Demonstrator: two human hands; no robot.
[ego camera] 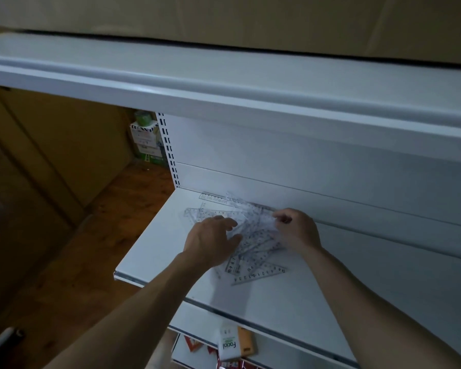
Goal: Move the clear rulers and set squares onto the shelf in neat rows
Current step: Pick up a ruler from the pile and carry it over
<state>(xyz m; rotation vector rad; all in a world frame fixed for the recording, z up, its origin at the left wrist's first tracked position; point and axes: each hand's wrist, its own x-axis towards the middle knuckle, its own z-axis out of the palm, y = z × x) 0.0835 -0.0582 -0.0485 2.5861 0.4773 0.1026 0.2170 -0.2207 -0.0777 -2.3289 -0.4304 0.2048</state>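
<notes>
A loose heap of clear rulers and set squares (253, 246) lies on the white shelf (155, 243), near its back left corner. One clear ruler (213, 197) lies along the back panel, apart from the heap. Another ruler (261, 275) sticks out of the heap toward the front. My left hand (210, 239) rests on the left side of the heap with its fingers bent over the plastic. My right hand (294, 230) pinches clear pieces at the heap's back right, thumb and fingers closed on them.
A white upper shelf (224, 83) overhangs close above, with cardboard boxes (224, 20) on top. Packets, one labelled Facial (228, 343), sit on the shelf below. Wooden floor (77, 262) and boxes (144, 139) lie to the left. The shelf's right part is bare.
</notes>
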